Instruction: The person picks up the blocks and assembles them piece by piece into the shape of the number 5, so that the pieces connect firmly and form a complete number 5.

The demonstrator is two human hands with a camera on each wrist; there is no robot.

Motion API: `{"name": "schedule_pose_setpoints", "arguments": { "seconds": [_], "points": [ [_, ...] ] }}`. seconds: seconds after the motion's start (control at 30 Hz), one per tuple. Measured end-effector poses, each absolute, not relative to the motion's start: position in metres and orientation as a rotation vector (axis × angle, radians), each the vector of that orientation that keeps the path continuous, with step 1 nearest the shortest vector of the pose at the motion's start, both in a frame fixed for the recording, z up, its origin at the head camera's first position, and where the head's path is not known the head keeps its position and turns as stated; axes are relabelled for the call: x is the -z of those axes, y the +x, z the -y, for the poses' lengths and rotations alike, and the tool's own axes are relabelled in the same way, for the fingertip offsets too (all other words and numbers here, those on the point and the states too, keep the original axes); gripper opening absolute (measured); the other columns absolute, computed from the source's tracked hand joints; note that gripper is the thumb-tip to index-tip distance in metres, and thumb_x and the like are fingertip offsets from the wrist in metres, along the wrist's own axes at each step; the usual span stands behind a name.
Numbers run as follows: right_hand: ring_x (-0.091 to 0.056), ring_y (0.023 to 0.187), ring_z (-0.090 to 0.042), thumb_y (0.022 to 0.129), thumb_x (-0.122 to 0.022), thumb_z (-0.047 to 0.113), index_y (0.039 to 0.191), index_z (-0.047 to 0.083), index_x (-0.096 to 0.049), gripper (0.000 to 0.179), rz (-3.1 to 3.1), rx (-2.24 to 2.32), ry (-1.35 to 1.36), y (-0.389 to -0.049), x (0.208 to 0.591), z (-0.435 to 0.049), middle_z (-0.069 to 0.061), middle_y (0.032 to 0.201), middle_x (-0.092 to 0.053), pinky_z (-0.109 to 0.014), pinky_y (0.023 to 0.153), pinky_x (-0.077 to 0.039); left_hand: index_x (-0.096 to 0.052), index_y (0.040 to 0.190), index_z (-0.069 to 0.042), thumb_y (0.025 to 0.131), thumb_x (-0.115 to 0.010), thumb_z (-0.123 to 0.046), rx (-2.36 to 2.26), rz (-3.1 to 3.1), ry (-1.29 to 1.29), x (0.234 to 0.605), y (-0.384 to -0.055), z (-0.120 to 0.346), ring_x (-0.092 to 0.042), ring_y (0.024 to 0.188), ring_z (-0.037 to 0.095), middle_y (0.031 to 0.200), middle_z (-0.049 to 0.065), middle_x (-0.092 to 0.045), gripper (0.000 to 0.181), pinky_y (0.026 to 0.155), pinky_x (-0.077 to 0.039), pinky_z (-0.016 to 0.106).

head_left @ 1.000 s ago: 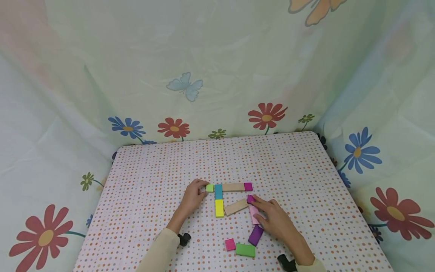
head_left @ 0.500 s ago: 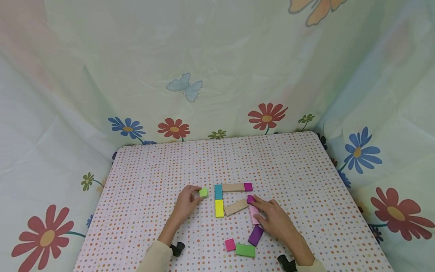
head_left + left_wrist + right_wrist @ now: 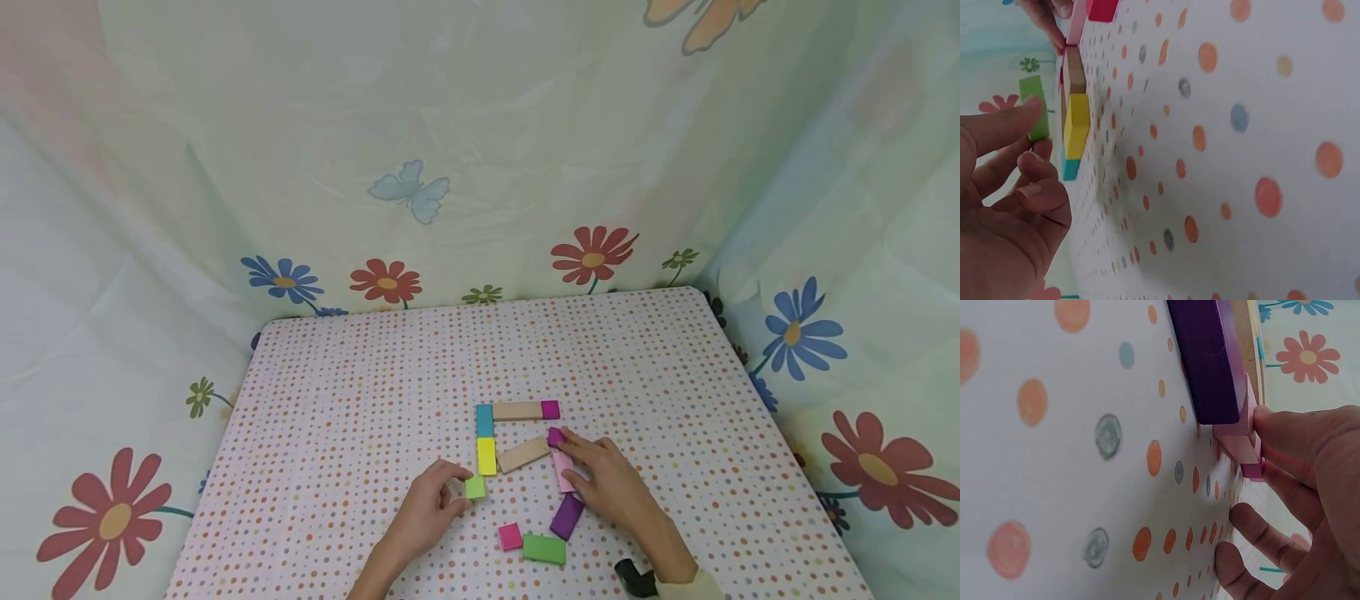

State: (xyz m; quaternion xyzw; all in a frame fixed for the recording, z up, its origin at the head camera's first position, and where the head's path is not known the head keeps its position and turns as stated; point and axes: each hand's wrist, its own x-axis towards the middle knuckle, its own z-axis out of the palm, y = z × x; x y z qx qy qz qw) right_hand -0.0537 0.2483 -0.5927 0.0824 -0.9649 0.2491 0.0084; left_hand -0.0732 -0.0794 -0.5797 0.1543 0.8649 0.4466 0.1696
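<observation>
My left hand (image 3: 429, 510) pinches a light green cube (image 3: 475, 487) between thumb and fingers, just below the yellow block (image 3: 487, 457). In the left wrist view the green cube (image 3: 1036, 107) appears raised off the table. Past the yellow block lies a teal block (image 3: 484, 421), end to end with it. On the right, my right hand (image 3: 617, 487) rests its fingertips on a small magenta cube (image 3: 556, 437). Its thumb touches the pink block (image 3: 1241, 445) beside that cube. The other right-hand fingers are spread, loosely bent, holding nothing.
Two wooden planks, an upper one (image 3: 517, 411) and a slanted one (image 3: 523, 454), lie right of the teal and yellow blocks. A second magenta cube (image 3: 551, 409) ends the upper plank. Nearer lie a purple block (image 3: 567, 517), a hot pink cube (image 3: 510, 537) and a green block (image 3: 543, 548).
My left hand has drawn the light green cube away from beside the teal block, then moved it nearer and right, below the yellow block. My right hand has stayed in place.
</observation>
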Motion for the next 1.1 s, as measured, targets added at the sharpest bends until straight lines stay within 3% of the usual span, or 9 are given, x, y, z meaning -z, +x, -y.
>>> {"name": "schedule_pose_setpoints", "arguments": {
  "seconds": [0.47, 0.77, 1.1],
  "points": [
    [-0.059, 0.107, -0.020, 0.097, -0.077, 0.023, 0.141, 0.013, -0.069, 0.046, 3.017, -0.783, 0.262, -0.054, 0.591, -0.247, -0.002, 0.159, -0.058, -0.034, 0.079, -0.053, -0.074, 0.121, -0.019, 0.090, -0.080, -0.008, -1.099, -2.358, 0.532, 0.592, -0.060, 0.071, -0.048, 0.070, -0.001, 0.116, -0.010, -0.066, 0.033, 0.063, -0.045, 0.018],
    [-0.061, 0.108, -0.021, 0.094, -0.080, 0.022, 0.139, 0.013, -0.071, 0.047, 2.987, -0.761, 0.271, -0.053, 0.592, -0.246, -0.004, 0.157, -0.060, -0.039, 0.082, -0.056, -0.075, 0.121, -0.018, 0.091, -0.079, -0.004, -1.074, -2.366, 0.603, 0.593, -0.059, 0.069, -0.047, 0.071, -0.002, 0.118, -0.009, -0.064, 0.034, 0.065, -0.046, 0.016],
    [-0.060, 0.108, -0.020, 0.096, -0.078, 0.022, 0.141, 0.013, -0.069, 0.047, 3.000, -0.748, 0.277, -0.053, 0.593, -0.248, -0.003, 0.157, -0.060, -0.034, 0.078, -0.052, -0.076, 0.121, -0.021, 0.092, -0.079, -0.005, -1.028, -2.377, 0.653, 0.593, -0.058, 0.067, -0.046, 0.071, -0.004, 0.120, -0.009, -0.062, 0.033, 0.066, -0.046, 0.015]
  ]
}}
